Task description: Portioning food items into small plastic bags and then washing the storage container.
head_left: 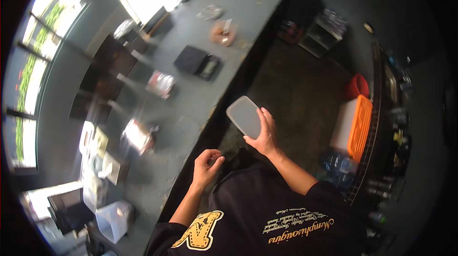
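My right hand (265, 132) grips a translucent rectangular plastic container or lid (245, 116) by its near right edge, held out over the floor beside the counter. My left hand (208, 166) is near the counter's edge with its fingers curled and nothing seen in it. On the grey counter (186, 123) lie a black digital scale (195, 62), a shiny plastic packet (161, 84) and a second glaring packet (139, 136). Beyond the scale are a round orange-brown item (223, 33) and a crumpled clear plastic piece (210, 12). Several things are blurred.
An empty clear plastic bin (113, 221) stands at the lower left, by a dark screen (66, 207). Right of me are an orange-lidded box (359, 127), a red bucket (357, 86), large water bottles (338, 163) and a rack (323, 34). The counter's dark edge runs diagonally.
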Demonstrator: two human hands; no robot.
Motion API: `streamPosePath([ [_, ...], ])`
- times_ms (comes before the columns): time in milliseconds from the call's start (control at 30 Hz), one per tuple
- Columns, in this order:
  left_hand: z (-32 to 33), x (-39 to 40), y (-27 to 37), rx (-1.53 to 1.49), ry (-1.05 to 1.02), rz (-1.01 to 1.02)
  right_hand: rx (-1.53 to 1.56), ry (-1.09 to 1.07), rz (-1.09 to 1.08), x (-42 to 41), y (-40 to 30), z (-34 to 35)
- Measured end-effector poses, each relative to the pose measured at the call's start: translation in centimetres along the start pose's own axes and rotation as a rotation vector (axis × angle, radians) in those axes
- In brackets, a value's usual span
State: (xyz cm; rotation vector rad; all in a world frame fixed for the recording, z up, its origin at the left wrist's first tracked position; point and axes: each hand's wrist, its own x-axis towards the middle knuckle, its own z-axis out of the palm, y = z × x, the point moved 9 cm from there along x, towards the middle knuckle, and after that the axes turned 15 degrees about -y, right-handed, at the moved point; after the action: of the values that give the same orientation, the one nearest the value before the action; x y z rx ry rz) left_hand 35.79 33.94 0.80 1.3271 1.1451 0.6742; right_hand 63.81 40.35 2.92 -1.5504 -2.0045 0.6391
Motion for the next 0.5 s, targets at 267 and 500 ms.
streamPosePath([
  [267, 19.2, 15.8, 11.3, 0.392, -0.439, 0.239, 0.092, 0.585, 0.869, -34.4, 40.5, -4.9],
  [500, 42.8, 26.9, 20.4, 0.283, -0.633, 0.344, 0.043, 0.475, 1.356, -53.5, 54.5, -12.8],
])
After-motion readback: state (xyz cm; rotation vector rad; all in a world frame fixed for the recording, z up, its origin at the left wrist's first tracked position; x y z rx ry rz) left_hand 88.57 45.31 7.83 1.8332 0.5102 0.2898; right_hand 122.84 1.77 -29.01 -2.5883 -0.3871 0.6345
